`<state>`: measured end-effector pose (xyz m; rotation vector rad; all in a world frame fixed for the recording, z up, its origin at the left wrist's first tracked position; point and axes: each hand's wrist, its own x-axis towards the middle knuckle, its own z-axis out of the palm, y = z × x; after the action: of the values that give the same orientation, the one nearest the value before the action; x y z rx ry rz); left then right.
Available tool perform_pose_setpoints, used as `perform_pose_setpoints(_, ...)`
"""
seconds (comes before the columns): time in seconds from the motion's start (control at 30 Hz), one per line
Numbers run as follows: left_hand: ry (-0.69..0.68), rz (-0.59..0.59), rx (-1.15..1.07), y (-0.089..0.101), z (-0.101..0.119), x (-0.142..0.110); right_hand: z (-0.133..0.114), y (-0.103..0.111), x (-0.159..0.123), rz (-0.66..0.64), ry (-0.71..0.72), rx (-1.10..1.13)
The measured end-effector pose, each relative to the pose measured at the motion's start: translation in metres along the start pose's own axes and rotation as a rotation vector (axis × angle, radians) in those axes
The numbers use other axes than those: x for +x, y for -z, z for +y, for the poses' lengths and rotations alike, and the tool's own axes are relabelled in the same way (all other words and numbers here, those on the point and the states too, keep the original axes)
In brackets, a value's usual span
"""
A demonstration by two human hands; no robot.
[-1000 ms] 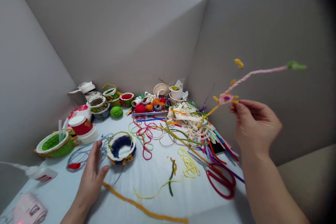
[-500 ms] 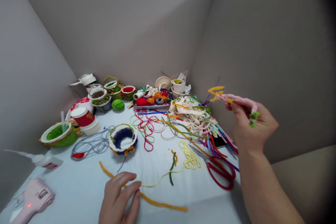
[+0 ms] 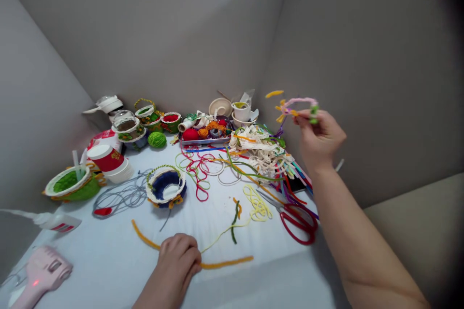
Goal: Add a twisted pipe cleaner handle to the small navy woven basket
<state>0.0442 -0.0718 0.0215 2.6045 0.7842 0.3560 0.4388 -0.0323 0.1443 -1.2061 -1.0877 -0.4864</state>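
Note:
My left hand (image 3: 178,263) is closed over the middle of an orange-yellow pipe cleaner (image 3: 228,262) on the table, its two ends sticking out on either side. Raised at the right, my right hand (image 3: 322,139) pinches a bent pink pipe cleaner (image 3: 299,101) that has yellow and green bits on it. A short yellow piece (image 3: 274,93) shows just left of it; whether it is joined cannot be made out. Beyond my left hand stands a blue basket (image 3: 166,186) with a white rim and a green twisted handle. Short green and orange bits (image 3: 235,224) lie to the right.
Red-handled scissors (image 3: 299,222) and tangled yellow yarn (image 3: 257,204) lie at the right. A pink glue gun (image 3: 45,270) with a red light and a white glue bottle (image 3: 58,222) are at the left. Small baskets, a yarn tray (image 3: 206,142) and a lace heap (image 3: 261,147) line the back.
My left hand's fingers have closed around the orange-yellow pipe cleaner. My right hand has moved up and left with the pink pipe cleaner, turning it. The view has shifted slightly.

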Motion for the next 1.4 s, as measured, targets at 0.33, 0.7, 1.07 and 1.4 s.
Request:
perform_pose_setpoints(0.33, -0.127, 0.150, -0.032, 0.013, 0.012, 0.001, 0.008, -0.006, -0.057, -0.828, 0.104, -0.300)
perform_pose_setpoints(0.7, 0.145, 0.306, -0.098, 0.038, 0.070, 0.049, -0.037, 0.012, -0.148, -1.247, -0.045, 0.017)
perform_pose_setpoints(1.07, -0.052, 0.611, -0.031, 0.055, 0.075, 0.224, 0.005, 0.026, -0.137, -0.599, -0.630, -0.009)
perform_pose_setpoints(1.4, 0.121, 0.219, 0.100, 0.026, 0.066, 0.166, -0.053, 0.014, -0.151, -1.222, -0.143, -0.287)
